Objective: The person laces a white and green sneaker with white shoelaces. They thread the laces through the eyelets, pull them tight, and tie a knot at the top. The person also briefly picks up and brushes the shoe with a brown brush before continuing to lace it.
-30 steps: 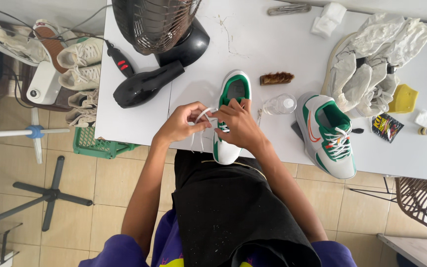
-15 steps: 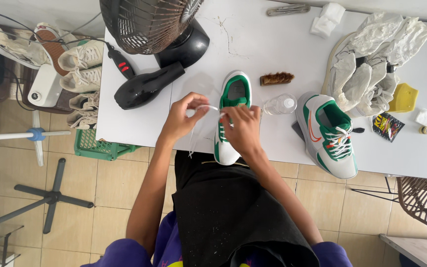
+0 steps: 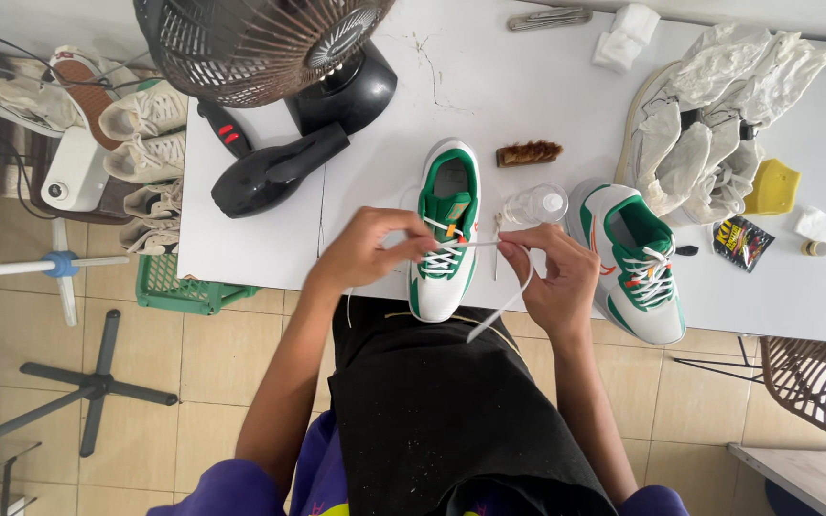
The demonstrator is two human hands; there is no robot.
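Both hands have drawn apart since the earlier frames, where they worked close together over the shoe; now the white lace [image 3: 478,245] runs taut between them across the eyelets, which suggests a length has just been pulled through and is being tensioned.

Largest in view, the white tabletop [image 3: 375,105] fills the upper half, its near edge running just under the hands. A black fan [image 3: 270,43] and a black hair dryer [image 3: 274,174] crowd its left part. A heap of white cloths [image 3: 719,115] sits at far right over what may be another shoe, though the pile hides too much to be sure.

At the near edge, the green-and-white sneaker [image 3: 446,234] lies toe toward the person, its toe overhanging the tabletop above the black apron [image 3: 442,420]. A second matching sneaker [image 3: 638,258], already laced, lies just to the right, near the right hand.

The left hand [image 3: 365,253] is closed, pinching the lace end beside the shoe's left side. The right hand [image 3: 552,277] is also closed on the lace, with a loose tail hanging below the edge.

Smaller things stand behind the shoe: a clear spray bottle [image 3: 537,204] and a brown brush [image 3: 528,153]. Bare tabletop left of the shoe gives the left hand room; the right has little.
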